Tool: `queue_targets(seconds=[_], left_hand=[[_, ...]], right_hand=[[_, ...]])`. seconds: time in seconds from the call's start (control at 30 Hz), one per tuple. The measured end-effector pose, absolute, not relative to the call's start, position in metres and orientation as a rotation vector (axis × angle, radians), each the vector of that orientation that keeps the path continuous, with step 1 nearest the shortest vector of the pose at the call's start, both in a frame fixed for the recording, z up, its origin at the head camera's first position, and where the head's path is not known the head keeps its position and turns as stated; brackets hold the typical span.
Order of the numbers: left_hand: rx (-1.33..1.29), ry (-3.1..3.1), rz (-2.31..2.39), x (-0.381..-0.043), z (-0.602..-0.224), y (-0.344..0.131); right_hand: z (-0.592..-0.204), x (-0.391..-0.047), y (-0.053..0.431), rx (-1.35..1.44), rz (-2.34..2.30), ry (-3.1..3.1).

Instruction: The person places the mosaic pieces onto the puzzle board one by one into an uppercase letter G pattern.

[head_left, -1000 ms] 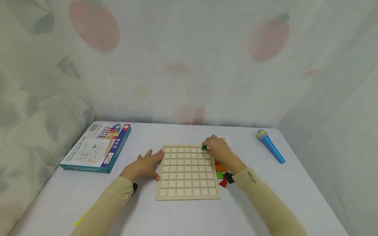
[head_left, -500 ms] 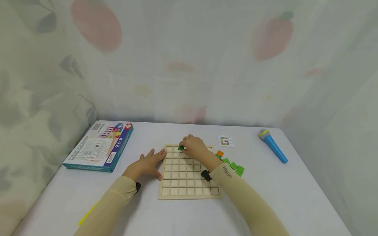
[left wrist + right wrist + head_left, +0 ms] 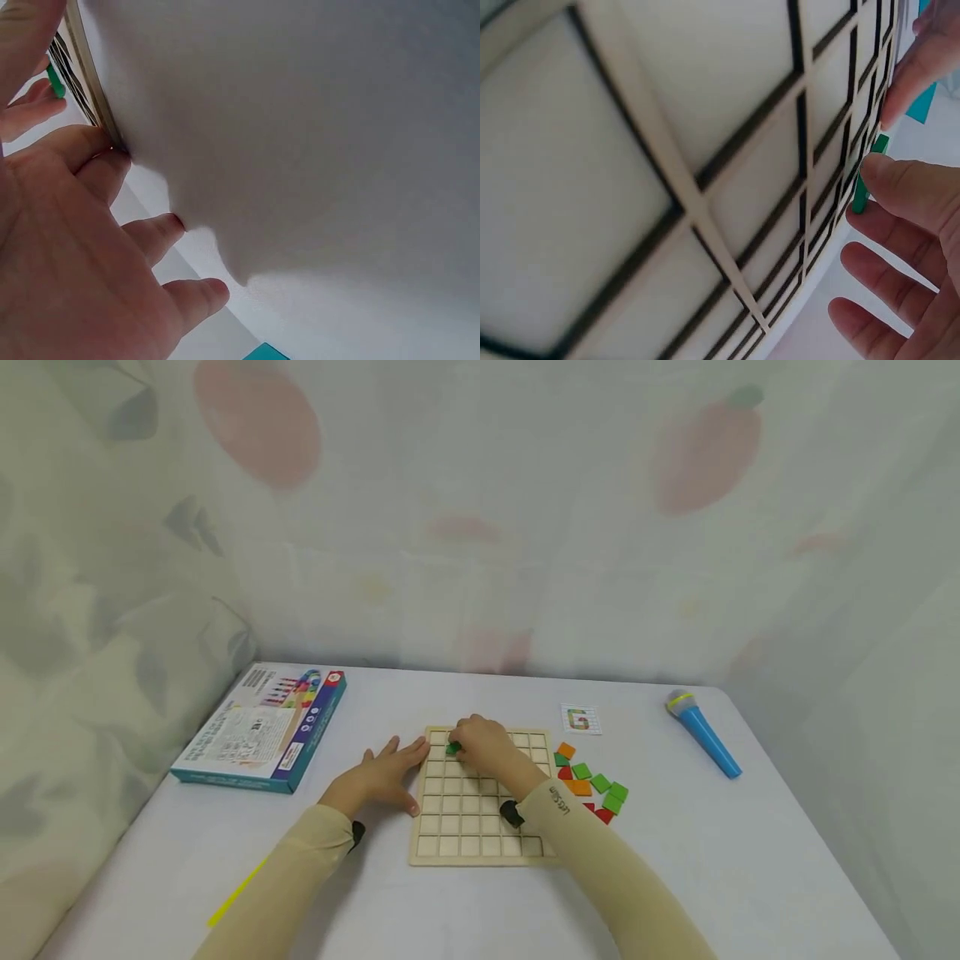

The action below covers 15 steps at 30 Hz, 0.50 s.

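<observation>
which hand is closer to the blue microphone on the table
Right. The right hand pinches a green tile over the wooden grid board, left of the blue microphone. The left hand rests farther off, at the board's left edge.

Grid board (image 3: 480, 827) lies centre on table (image 3: 712, 877). Box (image 3: 262, 731) left of it, loose tiles (image 3: 592, 781) just right, card (image 3: 581, 719) behind the tiles, microphone (image 3: 701, 733) far right. Left hand (image 3: 378, 777) at board's left edge.
</observation>
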State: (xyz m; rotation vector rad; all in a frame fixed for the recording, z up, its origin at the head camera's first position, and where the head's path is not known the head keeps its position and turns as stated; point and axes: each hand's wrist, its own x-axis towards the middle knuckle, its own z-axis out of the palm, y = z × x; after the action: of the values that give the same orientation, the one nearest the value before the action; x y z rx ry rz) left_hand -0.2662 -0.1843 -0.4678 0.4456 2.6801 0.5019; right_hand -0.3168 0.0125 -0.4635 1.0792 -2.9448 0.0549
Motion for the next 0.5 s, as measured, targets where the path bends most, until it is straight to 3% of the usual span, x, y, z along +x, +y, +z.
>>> queue_targets(seconds=[0.5], left_hand=[[0.464, 2.693, 0.473, -0.2666, -0.4677, -0.1827]], right_hand=[[-0.4682, -0.3161, 0.0114, 1.101, 0.105, -2.943]])
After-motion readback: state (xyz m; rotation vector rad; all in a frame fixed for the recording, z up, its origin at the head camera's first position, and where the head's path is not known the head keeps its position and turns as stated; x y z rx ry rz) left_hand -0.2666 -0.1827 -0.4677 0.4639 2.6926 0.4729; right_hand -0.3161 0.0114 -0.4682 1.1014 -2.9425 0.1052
